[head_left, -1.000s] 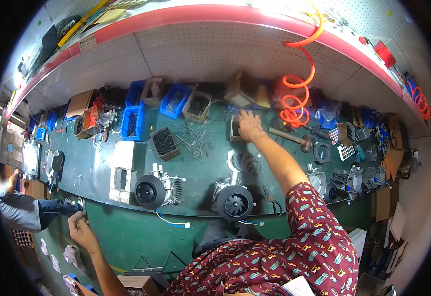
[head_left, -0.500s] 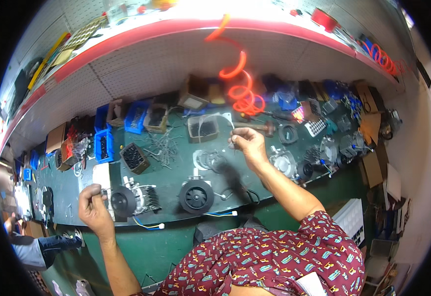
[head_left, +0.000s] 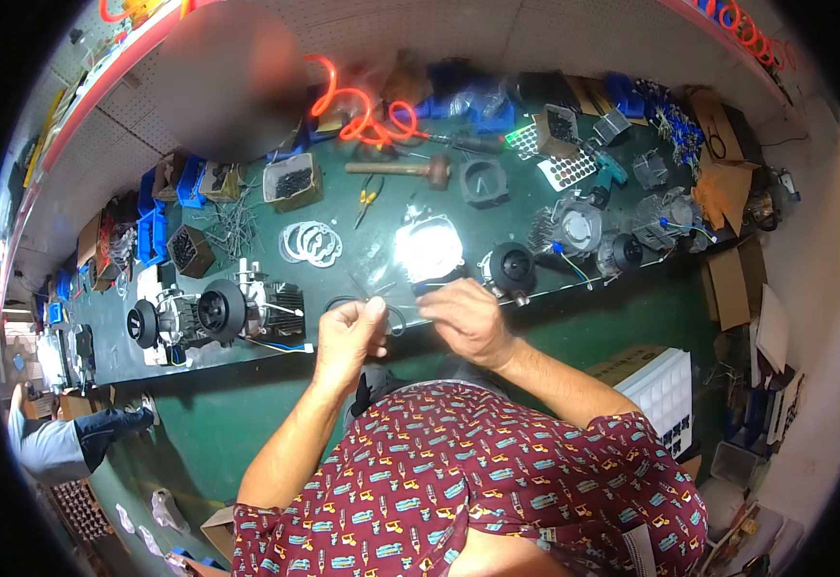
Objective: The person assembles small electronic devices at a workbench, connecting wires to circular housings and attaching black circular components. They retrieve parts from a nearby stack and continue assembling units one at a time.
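Observation:
My left hand (head_left: 351,341) is closed in a pinch over the bench's front edge, thumb against the fingers. My right hand (head_left: 468,322) faces it from a short way right, its fingers bent together. Thin, pale strands show around the fingertips, too fine and blurred to name. A dark cable loop (head_left: 397,320) lies between the hands. Beyond them sits a square metal housing (head_left: 429,248), bright with glare. A small motor with a black fan wheel (head_left: 511,267) stands just past my right hand. To the left are two more motors with black fan wheels (head_left: 221,310) (head_left: 144,324).
White ring gaskets (head_left: 310,243), yellow-handled pliers (head_left: 368,200) and a wooden-handled hammer (head_left: 396,169) lie on the green bench. Boxes of small parts (head_left: 292,183) line the back. More motors (head_left: 574,228) stand at right. A dark blurred shape (head_left: 232,77) hides the upper left.
The view has shifted. My left hand has left the motor at the left and come to the middle. My right hand has come down and nearer to my left.

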{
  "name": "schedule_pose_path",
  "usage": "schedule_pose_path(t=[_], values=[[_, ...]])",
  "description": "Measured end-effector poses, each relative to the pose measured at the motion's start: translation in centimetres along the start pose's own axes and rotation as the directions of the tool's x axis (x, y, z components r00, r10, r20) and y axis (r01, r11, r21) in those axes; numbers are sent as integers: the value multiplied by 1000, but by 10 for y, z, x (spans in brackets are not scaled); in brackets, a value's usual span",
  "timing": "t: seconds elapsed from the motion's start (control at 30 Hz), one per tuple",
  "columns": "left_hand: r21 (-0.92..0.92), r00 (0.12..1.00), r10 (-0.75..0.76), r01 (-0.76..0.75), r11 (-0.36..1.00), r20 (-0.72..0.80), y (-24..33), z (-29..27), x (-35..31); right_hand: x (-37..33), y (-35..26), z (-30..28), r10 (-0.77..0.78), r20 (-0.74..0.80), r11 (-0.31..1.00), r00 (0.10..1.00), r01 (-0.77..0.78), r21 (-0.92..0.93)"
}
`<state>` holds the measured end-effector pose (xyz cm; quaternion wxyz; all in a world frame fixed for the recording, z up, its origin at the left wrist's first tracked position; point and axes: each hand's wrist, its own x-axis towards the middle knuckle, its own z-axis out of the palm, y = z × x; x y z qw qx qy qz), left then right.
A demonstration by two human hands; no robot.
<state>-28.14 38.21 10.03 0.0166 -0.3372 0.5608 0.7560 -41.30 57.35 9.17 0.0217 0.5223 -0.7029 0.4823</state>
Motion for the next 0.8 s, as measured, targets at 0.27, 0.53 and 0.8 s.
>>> schedule_pose_path(t=[0.27,0.53,0.8], values=[[-114,995,-19,7,993,-98,-34,33,8,-27,17,-27,-40,33,999,999,41,-34],[-303,981,-69,12,953,-179,-84,55,83,-73,116,2,745,-136,652,653,-671,354],[-314,980,-128,75,946,-151,-92,61,100,-63,119,19,754,-101,651,649,-717,251]])
